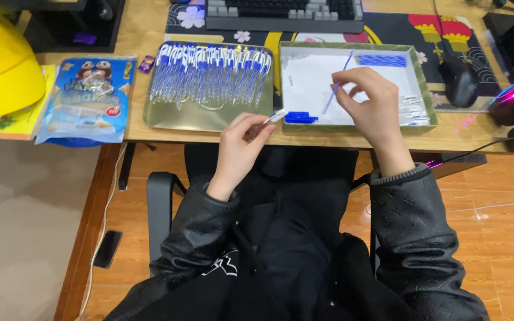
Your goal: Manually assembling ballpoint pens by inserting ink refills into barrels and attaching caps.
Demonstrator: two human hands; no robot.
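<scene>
**Two hands bring pen parts together over a desk edge**

The left hand (242, 139) hovers just in front of the desk edge, thumb and fingers pinched on a small pen piece (276, 116), white with a blue end. The piece points up and to the right, towards the other hand. The right hand (375, 104) is raised over a shallow green-rimmed box (352, 46), thumb and forefinger pinching a thin blue refill (335, 89). The remaining fingers curl loosely. The refill's long axis runs on a slant, its upper end away from the person and its lower end angled down and left, towards the piece in the left hand. The two parts lie close but apart, the refill above and to the right of the white piece. The view is too small to tell for certain which end of the white piece is open.

Inside the box, a small pile of blue caps (300, 117) lies near the front left corner, just beside the left hand's fingertips. More blue refills (382, 60) lie along the far wall, and some clear pieces (413, 110) sit by the right wall.

Left of the box, a metal tray (171, 116) holds a row of assembled white and blue pens (209, 74). Further out are a keyboard (284, 15), a dark mouse (459, 80), a blue snack bag (87, 98) and a yellow cap (1, 65).
</scene>
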